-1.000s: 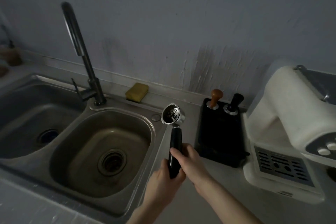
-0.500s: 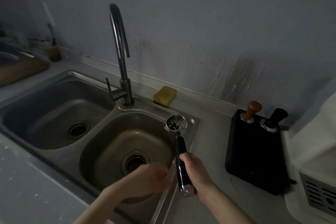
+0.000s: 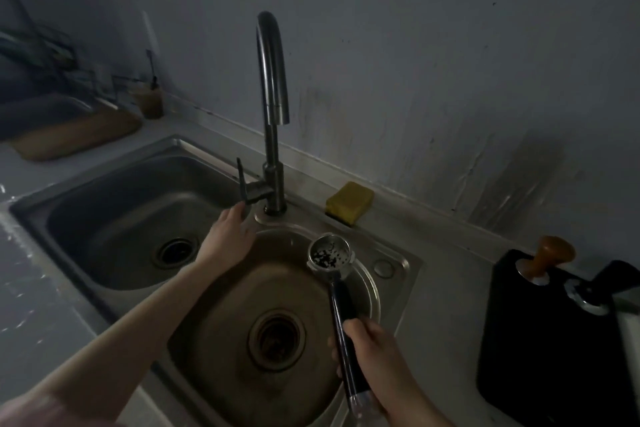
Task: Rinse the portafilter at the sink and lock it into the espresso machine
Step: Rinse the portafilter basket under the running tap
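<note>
My right hand grips the black handle of the portafilter, holding it over the right basin of the steel sink. Its metal basket faces up with dark coffee grounds stuck inside. My left hand reaches across the basin, and its fingertips touch the lower end of the tap lever. The curved faucet stands behind the basins with its spout pointing down; no water runs. The espresso machine is out of view.
A yellow sponge lies on the ledge behind the sink. A black tamping station with a wooden-topped tamper sits at the right. The left basin, a wooden board and a jar are at the left.
My view swung left, and the espresso machine left the frame. My left hand let go of the handle and reached up to the tap lever. The portafilter moved over the right basin.
</note>
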A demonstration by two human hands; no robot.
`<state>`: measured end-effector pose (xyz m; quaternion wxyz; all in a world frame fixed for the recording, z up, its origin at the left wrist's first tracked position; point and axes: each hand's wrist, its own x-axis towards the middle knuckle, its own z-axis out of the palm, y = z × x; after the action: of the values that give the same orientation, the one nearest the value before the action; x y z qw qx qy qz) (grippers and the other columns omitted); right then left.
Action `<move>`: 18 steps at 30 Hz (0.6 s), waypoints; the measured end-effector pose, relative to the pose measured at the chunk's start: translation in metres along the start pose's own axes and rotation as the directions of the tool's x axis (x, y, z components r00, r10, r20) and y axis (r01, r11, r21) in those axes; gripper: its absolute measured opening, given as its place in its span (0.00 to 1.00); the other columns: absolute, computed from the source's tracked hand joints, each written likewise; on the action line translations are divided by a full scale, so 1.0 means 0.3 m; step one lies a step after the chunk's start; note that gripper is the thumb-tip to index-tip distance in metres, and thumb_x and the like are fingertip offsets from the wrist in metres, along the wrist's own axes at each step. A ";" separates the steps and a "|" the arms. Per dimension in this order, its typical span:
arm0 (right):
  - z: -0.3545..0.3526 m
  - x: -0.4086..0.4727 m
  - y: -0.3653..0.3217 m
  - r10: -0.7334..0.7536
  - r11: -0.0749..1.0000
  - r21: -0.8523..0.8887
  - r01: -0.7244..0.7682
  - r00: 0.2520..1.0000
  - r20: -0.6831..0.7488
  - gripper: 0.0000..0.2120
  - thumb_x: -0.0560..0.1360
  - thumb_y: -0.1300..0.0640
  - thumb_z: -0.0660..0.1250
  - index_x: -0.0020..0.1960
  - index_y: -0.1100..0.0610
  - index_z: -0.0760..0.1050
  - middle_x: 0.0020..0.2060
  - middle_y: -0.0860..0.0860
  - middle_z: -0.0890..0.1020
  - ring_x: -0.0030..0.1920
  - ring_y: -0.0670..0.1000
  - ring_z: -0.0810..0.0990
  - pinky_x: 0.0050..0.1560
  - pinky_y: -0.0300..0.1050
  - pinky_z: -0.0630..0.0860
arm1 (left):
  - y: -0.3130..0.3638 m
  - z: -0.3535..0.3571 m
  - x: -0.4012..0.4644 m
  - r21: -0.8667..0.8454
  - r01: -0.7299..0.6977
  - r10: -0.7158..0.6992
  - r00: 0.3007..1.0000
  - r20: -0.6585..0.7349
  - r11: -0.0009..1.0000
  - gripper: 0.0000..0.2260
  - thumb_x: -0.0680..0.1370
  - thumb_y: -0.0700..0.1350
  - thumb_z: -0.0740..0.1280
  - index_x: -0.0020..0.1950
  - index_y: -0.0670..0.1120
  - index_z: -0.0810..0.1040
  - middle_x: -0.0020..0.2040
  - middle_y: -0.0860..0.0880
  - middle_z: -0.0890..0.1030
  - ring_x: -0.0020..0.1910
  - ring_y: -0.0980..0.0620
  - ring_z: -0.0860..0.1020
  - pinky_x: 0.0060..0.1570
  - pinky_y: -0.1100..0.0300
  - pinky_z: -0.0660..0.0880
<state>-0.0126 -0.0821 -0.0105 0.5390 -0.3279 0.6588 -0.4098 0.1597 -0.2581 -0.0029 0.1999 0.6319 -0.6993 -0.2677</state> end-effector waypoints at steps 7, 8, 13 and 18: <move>0.012 0.052 -0.011 0.019 0.999 0.037 -0.021 0.998 0.058 0.09 0.76 0.62 0.58 0.41 0.57 0.75 0.26 0.52 0.78 0.25 0.47 0.75 0.23 0.38 0.71 | 0.027 -0.056 0.123 0.293 -0.085 0.099 0.994 -0.034 0.952 0.31 0.77 0.47 0.61 0.76 0.48 0.49 0.78 0.48 0.50 0.75 0.42 0.55 0.70 0.41 0.58; 0.016 0.060 -0.011 0.025 0.999 0.046 -0.027 0.998 0.059 0.09 0.76 0.62 0.58 0.41 0.57 0.75 0.25 0.52 0.78 0.25 0.47 0.75 0.23 0.38 0.71 | 0.032 -0.063 0.133 0.323 -0.095 0.117 0.992 -0.049 0.942 0.30 0.77 0.45 0.60 0.76 0.47 0.50 0.78 0.48 0.49 0.75 0.42 0.54 0.71 0.41 0.57; 0.041 0.082 0.003 0.060 0.996 0.062 -0.065 0.996 0.069 0.08 0.75 0.60 0.60 0.41 0.55 0.77 0.22 0.51 0.79 0.27 0.49 0.76 0.26 0.41 0.71 | 0.038 -0.097 0.171 0.469 -0.165 0.226 0.971 -0.077 0.868 0.31 0.75 0.43 0.63 0.75 0.46 0.53 0.78 0.47 0.49 0.75 0.42 0.53 0.71 0.43 0.56; 0.054 0.084 0.007 0.103 0.993 0.059 -0.107 0.992 0.067 0.07 0.74 0.60 0.61 0.40 0.58 0.76 0.22 0.51 0.79 0.26 0.50 0.75 0.26 0.41 0.70 | 0.042 -0.114 0.192 0.556 -0.158 0.230 0.971 -0.061 0.816 0.27 0.77 0.44 0.59 0.75 0.48 0.55 0.78 0.48 0.52 0.74 0.44 0.56 0.71 0.46 0.57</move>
<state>-0.0019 -0.1061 -0.0249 0.5906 -0.2887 0.6444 -0.3905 0.1641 -0.3187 0.0283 0.0808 0.6035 -0.7932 0.0053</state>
